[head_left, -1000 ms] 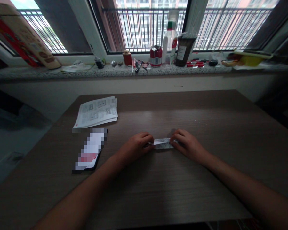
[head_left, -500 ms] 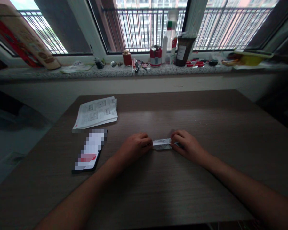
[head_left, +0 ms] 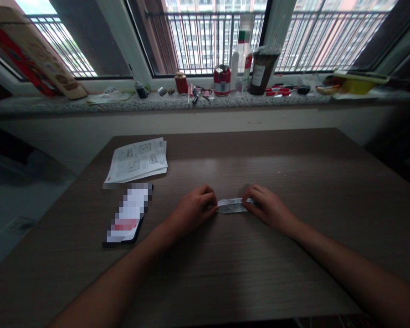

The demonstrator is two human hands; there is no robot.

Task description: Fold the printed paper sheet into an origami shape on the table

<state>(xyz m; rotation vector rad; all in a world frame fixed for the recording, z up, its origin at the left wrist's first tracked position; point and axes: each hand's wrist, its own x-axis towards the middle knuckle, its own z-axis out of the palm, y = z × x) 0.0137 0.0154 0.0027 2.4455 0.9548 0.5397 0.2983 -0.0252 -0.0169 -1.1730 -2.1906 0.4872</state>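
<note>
A narrow strip of folded paper [head_left: 230,206], pale with grey print, lies low over the middle of the table between my two hands. My left hand [head_left: 198,206] pinches its left end, fingers curled and thumb pressed in. At the right end, my right hand [head_left: 264,203] grips it between thumb and fingers. Both ends of the paper are partly hidden by the fingers. A crease runs lengthwise along the strip.
On the brown table [head_left: 294,273], a phone [head_left: 130,214] with a blurred screen lies left of my hands. Behind it are printed sheets [head_left: 138,159]. Along the granite windowsill [head_left: 116,105] stand a red can [head_left: 222,81], a dark lidded cup [head_left: 262,70] and a bottle [head_left: 246,64].
The fingers of my left hand have risen and bent slightly. My right fingers have shifted a little on the paper, and its visible faces have tilted slightly. Everything else stays put.
</note>
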